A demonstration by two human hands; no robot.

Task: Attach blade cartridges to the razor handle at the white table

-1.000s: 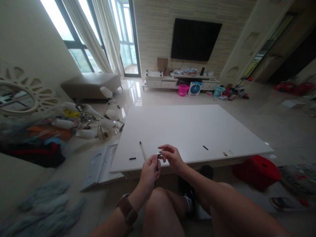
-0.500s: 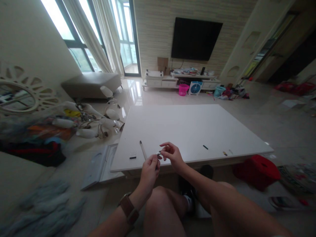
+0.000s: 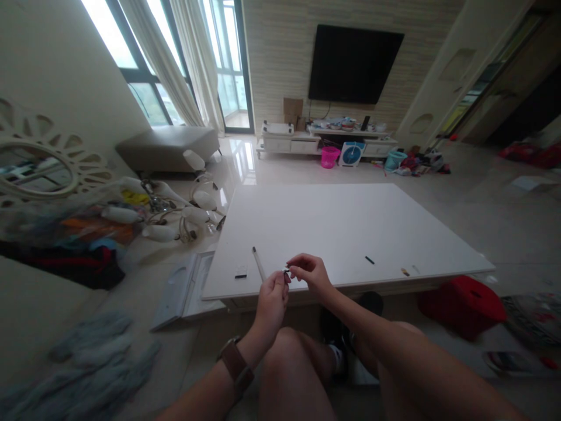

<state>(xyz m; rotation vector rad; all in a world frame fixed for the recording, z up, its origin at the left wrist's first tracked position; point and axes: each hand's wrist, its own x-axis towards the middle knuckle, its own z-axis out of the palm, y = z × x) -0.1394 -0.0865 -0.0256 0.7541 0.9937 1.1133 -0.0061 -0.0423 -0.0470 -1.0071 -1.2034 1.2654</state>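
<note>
Over the near edge of the white table (image 3: 324,222), my left hand (image 3: 272,298) is closed, pinching a small black-and-white piece (image 3: 286,271) between thumb and fingers. My right hand (image 3: 312,275) meets it there, thumb and fingertips closed on the same piece. It is too small to name, and the fingers partly cover it. A pale pen-like stick with a dark tip (image 3: 258,260) lies just beyond my left hand. Left of that rests a small white item with a black strip (image 3: 241,273). Farther right on the tabletop is a short black stick (image 3: 369,259).
A small dark-and-tan bit (image 3: 405,272) lies near the table's right front edge. A red stool (image 3: 464,307) stands right of my legs. An open white box (image 3: 184,292) is on the floor at left, below a lamp with white shades (image 3: 193,216).
The view has shifted slightly, so the room sits a little to the right. My right fingertips have closed in nearer to my left ones around the small piece.
</note>
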